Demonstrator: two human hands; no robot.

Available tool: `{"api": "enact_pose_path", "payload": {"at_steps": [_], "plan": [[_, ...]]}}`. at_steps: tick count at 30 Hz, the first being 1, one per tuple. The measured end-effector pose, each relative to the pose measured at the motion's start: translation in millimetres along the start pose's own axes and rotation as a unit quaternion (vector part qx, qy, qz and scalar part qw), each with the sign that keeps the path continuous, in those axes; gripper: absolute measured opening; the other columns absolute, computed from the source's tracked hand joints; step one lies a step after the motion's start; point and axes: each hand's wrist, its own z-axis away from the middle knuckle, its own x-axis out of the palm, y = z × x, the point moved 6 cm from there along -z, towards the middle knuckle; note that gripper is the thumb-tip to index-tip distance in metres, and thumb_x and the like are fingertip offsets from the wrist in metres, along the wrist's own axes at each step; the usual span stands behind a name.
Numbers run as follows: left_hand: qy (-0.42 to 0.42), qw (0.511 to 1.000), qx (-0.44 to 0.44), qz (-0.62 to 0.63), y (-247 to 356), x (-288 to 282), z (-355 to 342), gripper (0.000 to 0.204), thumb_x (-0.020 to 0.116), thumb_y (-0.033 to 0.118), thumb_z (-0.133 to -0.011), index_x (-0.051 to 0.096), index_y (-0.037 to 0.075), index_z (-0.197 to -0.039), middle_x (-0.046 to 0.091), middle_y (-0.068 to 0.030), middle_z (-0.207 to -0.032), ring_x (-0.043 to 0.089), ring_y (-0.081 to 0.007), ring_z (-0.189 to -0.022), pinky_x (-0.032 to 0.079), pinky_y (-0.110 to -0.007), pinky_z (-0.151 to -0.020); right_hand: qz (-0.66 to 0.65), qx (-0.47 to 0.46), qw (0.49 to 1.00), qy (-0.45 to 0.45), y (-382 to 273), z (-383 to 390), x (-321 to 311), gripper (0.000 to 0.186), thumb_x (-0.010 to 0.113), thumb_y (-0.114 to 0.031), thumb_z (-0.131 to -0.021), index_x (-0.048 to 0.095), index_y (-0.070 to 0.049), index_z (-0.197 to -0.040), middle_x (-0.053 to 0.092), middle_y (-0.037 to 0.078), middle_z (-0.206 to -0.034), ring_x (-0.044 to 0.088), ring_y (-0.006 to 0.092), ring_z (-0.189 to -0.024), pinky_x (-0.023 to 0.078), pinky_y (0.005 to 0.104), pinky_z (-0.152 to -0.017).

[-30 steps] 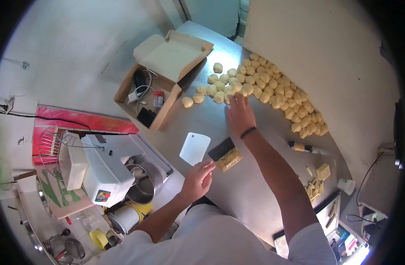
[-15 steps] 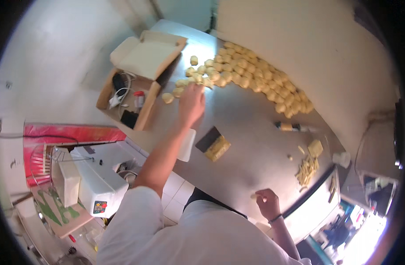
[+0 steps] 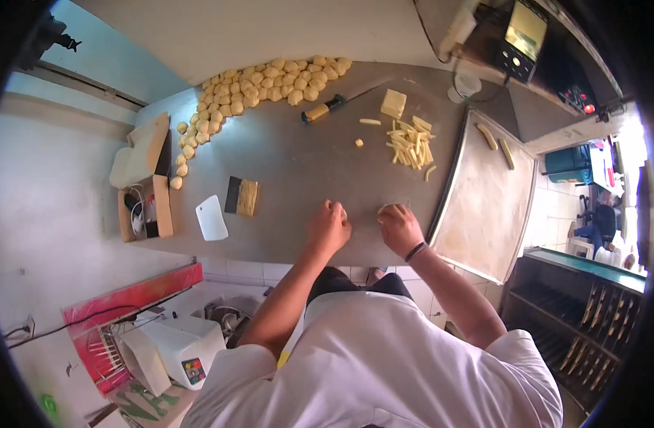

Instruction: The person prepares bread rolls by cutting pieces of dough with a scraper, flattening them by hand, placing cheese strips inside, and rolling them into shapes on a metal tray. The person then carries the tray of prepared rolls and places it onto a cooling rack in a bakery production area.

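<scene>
Over the near part of the steel table, my two hands are held a short way apart. My left hand is closed, with a pale edge of a dough ball just visible at its fingertips; the fingers hide most of it. A small pale piece of dough sits between the thumb and fingers of my right hand. Beyond them lie a small round dough bit, a heap of pale yellow sticks and a yellow block. Many dough balls spread along the far left edge.
A knife with a dark and yellow handle lies mid-table. Left are a dough scraper, a white plastic scraper and an open cardboard box. On the right sits a metal tray holding two dough strips, near a clear cup.
My left hand has come back from the dough balls to the near table, beside my right hand. My right hand still pinches its pale piece. The view has turned rightward.
</scene>
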Motion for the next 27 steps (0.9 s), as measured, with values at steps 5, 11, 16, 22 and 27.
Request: {"api": "enact_pose_path", "payload": {"at_steps": [5, 11, 16, 22, 27], "plan": [[0.042, 0.996, 0.015, -0.074, 40.6, -14.0, 27.3, 0.033, 0.069, 0.021, -0.092, 0.064, 0.002, -0.119, 0.064, -0.0198, -0.120, 0.065, -0.0389, -0.110, 0.051, -0.052, -0.094, 0.070, 0.013, 0.990, -0.123, -20.8, 53.7, 11.8, 0.074, 0.070, -0.031, -0.088, 0.048, -0.008, -0.155, 0.039, 0.013, -0.166, 0.030, 0.0331, -0.157, 0.022, 0.0545, -0.129], [-0.026, 0.987, -0.014, -0.157, 15.2, 27.6, 33.0, 0.062, 0.054, 0.043, -0.104, 0.050, 0.002, -0.150, 0.042, -0.0158, -0.163, 0.037, -0.0359, -0.152, 0.023, -0.070, -0.120, 0.028, 0.025, 0.987, -0.154, -21.8, 9.9, -3.9, 0.074, 0.069, -0.043, -0.092, 0.048, -0.010, -0.155, 0.038, 0.012, -0.167, 0.030, 0.0332, -0.157, 0.021, 0.0559, -0.128], [-0.016, 0.975, 0.077, -0.210, 26.0, 24.2, 69.0, 0.062, 0.053, 0.043, -0.105, 0.049, 0.002, -0.151, 0.038, -0.0150, -0.166, 0.037, -0.0378, -0.152, 0.023, -0.073, -0.118, 0.043, 0.017, 0.987, -0.154, -19.6, 53.5, 3.2, 0.073, 0.071, -0.044, -0.091, 0.050, -0.009, -0.152, 0.041, 0.013, -0.165, 0.033, 0.0322, -0.155, 0.024, 0.0577, -0.126], [-0.011, 0.991, 0.071, -0.110, 33.4, 3.6, 84.1, 0.064, 0.058, 0.042, -0.102, 0.049, 0.002, -0.151, 0.035, -0.0167, -0.168, 0.036, -0.0385, -0.152, 0.022, -0.075, -0.117, -0.109, 0.034, 0.973, -0.203, -12.5, 18.9, -29.4, 0.052, 0.065, -0.036, -0.094, 0.062, -0.007, -0.136, 0.064, 0.015, -0.140, 0.058, 0.0345, -0.133, 0.045, 0.0499, -0.113], [-0.022, 0.991, 0.094, -0.094, 40.7, -18.2, 77.3, 0.053, 0.063, 0.037, -0.099, 0.061, 0.004, -0.139, 0.053, -0.0162, -0.153, 0.048, -0.0368, -0.142, 0.029, -0.066, -0.117, -0.052, 0.352, 0.933, 0.059, 104.0, -23.9, -55.4, 0.044, 0.068, -0.039, -0.091, 0.070, 0.000, -0.112, 0.069, 0.022, -0.122, 0.068, 0.0415, -0.111, 0.056, 0.0498, -0.094]]}}
